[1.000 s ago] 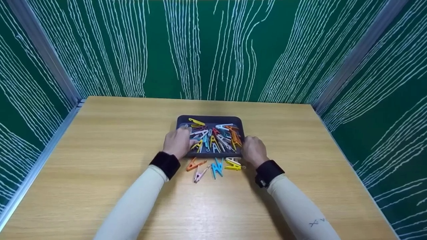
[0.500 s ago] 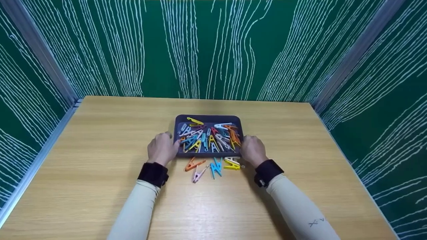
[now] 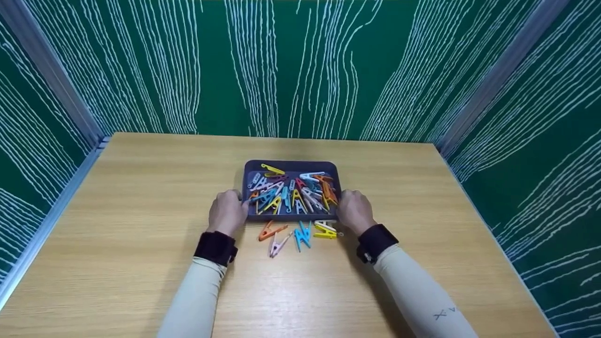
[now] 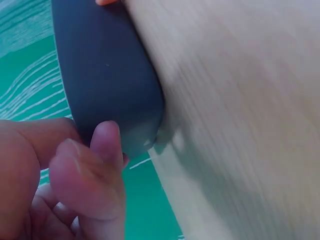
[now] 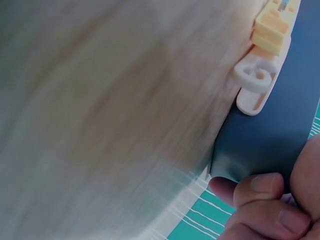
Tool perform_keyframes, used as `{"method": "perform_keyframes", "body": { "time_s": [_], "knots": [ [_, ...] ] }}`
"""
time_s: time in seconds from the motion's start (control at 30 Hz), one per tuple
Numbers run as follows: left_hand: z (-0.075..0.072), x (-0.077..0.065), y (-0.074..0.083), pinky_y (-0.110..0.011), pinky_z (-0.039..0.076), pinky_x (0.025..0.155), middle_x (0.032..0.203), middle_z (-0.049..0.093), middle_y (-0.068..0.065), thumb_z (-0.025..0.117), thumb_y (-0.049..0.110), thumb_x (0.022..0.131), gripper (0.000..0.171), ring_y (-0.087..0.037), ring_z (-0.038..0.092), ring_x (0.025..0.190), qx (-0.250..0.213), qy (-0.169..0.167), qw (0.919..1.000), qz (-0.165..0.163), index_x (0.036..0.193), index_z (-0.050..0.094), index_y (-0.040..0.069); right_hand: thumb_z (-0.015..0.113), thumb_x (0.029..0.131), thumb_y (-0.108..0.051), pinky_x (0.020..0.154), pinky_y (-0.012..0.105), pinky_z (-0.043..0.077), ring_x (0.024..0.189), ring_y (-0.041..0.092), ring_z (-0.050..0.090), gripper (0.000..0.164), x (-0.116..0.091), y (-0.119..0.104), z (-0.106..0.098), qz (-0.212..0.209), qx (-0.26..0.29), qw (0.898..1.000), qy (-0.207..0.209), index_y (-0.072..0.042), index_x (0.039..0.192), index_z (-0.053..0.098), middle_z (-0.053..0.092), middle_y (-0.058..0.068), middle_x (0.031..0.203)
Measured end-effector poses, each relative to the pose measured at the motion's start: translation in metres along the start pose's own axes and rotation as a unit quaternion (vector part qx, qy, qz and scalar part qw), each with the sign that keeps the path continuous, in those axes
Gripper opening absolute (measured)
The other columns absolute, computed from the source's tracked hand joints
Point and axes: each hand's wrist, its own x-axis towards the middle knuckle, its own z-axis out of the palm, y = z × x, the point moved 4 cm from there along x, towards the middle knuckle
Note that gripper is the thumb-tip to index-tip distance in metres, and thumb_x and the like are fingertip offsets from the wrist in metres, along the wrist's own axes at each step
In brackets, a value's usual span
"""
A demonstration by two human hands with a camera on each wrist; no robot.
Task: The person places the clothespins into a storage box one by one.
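Note:
A dark shallow tray (image 3: 281,218) full of clothespins (image 3: 300,192) in several colours sits on the table in the head view. My left hand (image 3: 227,212) holds its left end, thumb and fingers at the corner; in the left wrist view the left hand (image 4: 85,185) has fingertips against the tray's wall (image 4: 107,65). My right hand (image 3: 355,211) grips the right end, and in the right wrist view its curled fingers (image 5: 260,187) are at the tray's corner. Before the tray lie loose clothespins: orange (image 3: 270,232), pink (image 3: 278,246), blue (image 3: 303,235), yellow (image 3: 325,232) and a cream one (image 3: 324,223).
The wooden table (image 3: 141,225) stretches around the tray on all sides. Green panels with white lines (image 3: 216,70) stand behind and at both sides, joined by grey metal posts (image 3: 493,80).
My left hand has drawn out from over the tray's left part and moved left to its outer side, uncovering the clothespins there. The right hand keeps its place at the right end.

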Motion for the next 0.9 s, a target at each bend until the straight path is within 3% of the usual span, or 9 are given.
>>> {"method": "perform_keyframes", "body": {
  "time_s": [0.2, 0.4, 0.67, 0.9],
  "knots": [
    [0.0003, 0.0034, 0.0000, -0.040, 0.048, 0.065, 0.084, 0.069, -0.011, 0.070, 0.016, 0.096, 0.016, -0.025, 0.063, 0.075, -0.017, 0.001, 0.9996, -0.023, 0.090, 0.071, 0.002, 0.060, 0.088, -0.002, 0.068, 0.053, 0.054, 0.075, 0.038, 0.067, 0.013, -0.0011, -0.0004, 0.0004, -0.016, 0.004, 1.000, 0.015, 0.006, 0.089, 0.070, 0.069, 0.023, 0.083],
    [0.0027, 0.0068, -0.0003, -0.045, 0.050, 0.068, 0.080, 0.069, -0.013, 0.070, 0.015, 0.095, 0.020, -0.029, 0.067, 0.077, -0.004, 0.016, 0.9998, -0.012, 0.080, 0.068, 0.002, 0.060, 0.084, -0.001, 0.065, 0.056, 0.054, 0.074, 0.044, 0.069, 0.012, -0.0011, -0.0012, -0.0020, -0.026, -0.014, 0.999, 0.033, 0.006, 0.082, 0.069, 0.068, 0.026, 0.079],
    [0.0038, 0.0086, -0.0014, -0.047, 0.052, 0.071, 0.087, 0.070, -0.019, 0.065, 0.009, 0.096, 0.012, -0.033, 0.069, 0.083, -0.011, 0.009, 0.9998, -0.015, 0.090, 0.067, -0.002, 0.059, 0.090, -0.004, 0.065, 0.053, 0.054, 0.074, 0.040, 0.069, 0.016, 0.0013, -0.0019, -0.0032, -0.018, -0.018, 0.999, 0.020, 0.006, 0.088, 0.071, 0.070, 0.024, 0.081],
    [0.0078, 0.0088, -0.0024, -0.049, 0.052, 0.073, 0.089, 0.071, -0.021, 0.066, 0.006, 0.094, 0.010, -0.036, 0.069, 0.085, -0.020, 0.018, 0.9996, -0.014, 0.089, 0.068, -0.002, 0.058, 0.098, -0.010, 0.067, 0.051, 0.053, 0.076, 0.035, 0.067, 0.022, 0.0011, 0.0025, -0.0019, 0.004, -0.005, 1.000, -0.020, 0.006, 0.095, 0.071, 0.070, 0.023, 0.087]
  ]
}}
